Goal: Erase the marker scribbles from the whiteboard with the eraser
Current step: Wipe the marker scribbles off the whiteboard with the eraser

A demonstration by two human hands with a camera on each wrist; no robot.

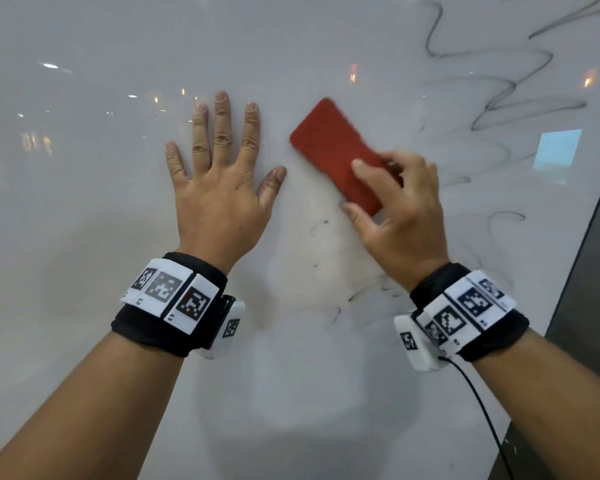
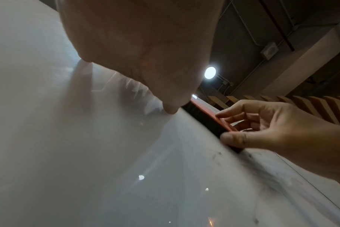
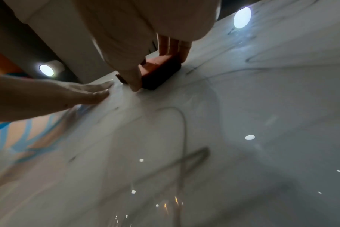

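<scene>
Wristband tags (image 1: 168, 294), one reading "L1"

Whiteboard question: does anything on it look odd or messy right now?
Nothing is damaged. The whiteboard carries black marker scribbles along its right side, plus faint smudges in the wiped patch below the red eraser. The right hand grips the eraser; the left hand rests flat.

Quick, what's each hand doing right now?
Left hand: open, fingers spread flat against the whiteboard.
Right hand: gripping the red eraser, which lies against the board.
</scene>
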